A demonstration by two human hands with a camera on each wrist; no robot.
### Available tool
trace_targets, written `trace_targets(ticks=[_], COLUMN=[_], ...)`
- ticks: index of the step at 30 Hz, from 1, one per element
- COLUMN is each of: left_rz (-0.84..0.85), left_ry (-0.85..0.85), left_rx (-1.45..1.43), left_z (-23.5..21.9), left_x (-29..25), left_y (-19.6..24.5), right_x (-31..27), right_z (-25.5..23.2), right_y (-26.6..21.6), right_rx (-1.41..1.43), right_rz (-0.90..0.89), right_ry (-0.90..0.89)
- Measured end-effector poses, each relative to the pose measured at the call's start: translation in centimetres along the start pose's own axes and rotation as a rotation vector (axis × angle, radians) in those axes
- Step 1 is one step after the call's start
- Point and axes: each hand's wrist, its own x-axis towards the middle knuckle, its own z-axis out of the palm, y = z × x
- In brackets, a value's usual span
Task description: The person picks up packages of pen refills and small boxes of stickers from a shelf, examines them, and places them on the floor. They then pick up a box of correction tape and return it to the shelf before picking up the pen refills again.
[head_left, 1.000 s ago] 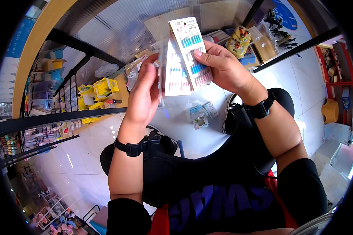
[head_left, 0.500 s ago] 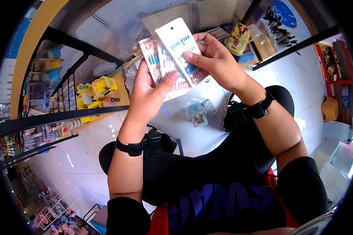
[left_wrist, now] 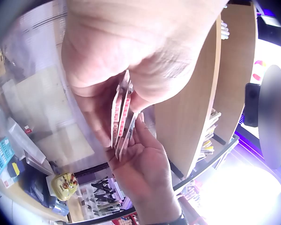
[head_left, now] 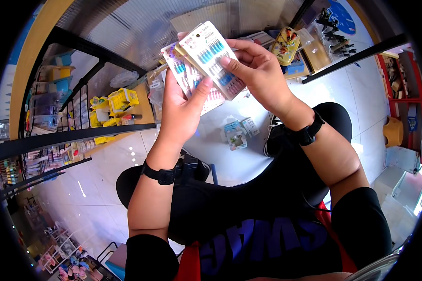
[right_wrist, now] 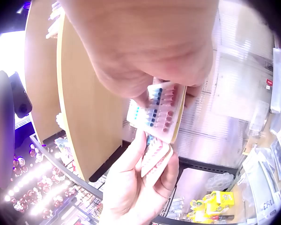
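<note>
My right hand point(head_left: 267, 77) grips a small stack of white hanging packs point(head_left: 210, 50), thumb across the front. Rows of small blue, dark and pink pointed pieces show on the front pack, which has a hang hole at its top. My left hand point(head_left: 179, 112) holds similar packs point(head_left: 179, 66) between thumb and fingers, partly hidden behind the right-hand stack. The two groups overlap and fan apart at the top. In the right wrist view, the left-hand packs point(right_wrist: 155, 161) sit just below the right-hand pack point(right_wrist: 154, 110). The left wrist view catches the packs point(left_wrist: 116, 117) nearly edge-on.
Several small packs point(head_left: 238, 133) lie on the tiled floor between my feet. Ahead is a shelf with a yellow tin point(head_left: 286, 46), dark pens point(head_left: 335, 33) and yellow packages point(head_left: 122, 103). A black shelf rail point(head_left: 75, 139) runs at the left.
My left hand has turned, bringing its thumb over the front of its packs, which now slant left. The right-hand stack has tilted left; its front first showed a plainer white face, then the printed one.
</note>
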Motion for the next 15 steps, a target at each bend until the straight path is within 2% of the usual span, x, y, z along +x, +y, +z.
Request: trace_targets(ticks=[4,6,10,15], left_rz=[-0.002,-0.009,-0.034,-0.043], left_ry=[0.0,-0.007,-0.017,-0.045], left_rx=[-0.048,-0.068,-0.134,-0.098], left_z=[-0.13,-0.12,0.14,0.19], left_x=[-0.03,-0.07,-0.15,-0.4], left_y=[-0.36,-0.56,-0.45,-0.34], right_x=[-0.07,0.13,-0.33,-0.13], right_z=[-0.04,-0.54,0.04,-0.45], right_y=[0.84,1.03,0.53,0.3], right_rx=[-0.095,-0.5,-0.473,-0.63], right_rz=[-0.096,-0.408,-0.442,-0.548], right_ry=[0.028,0.039,0.065,0.012])
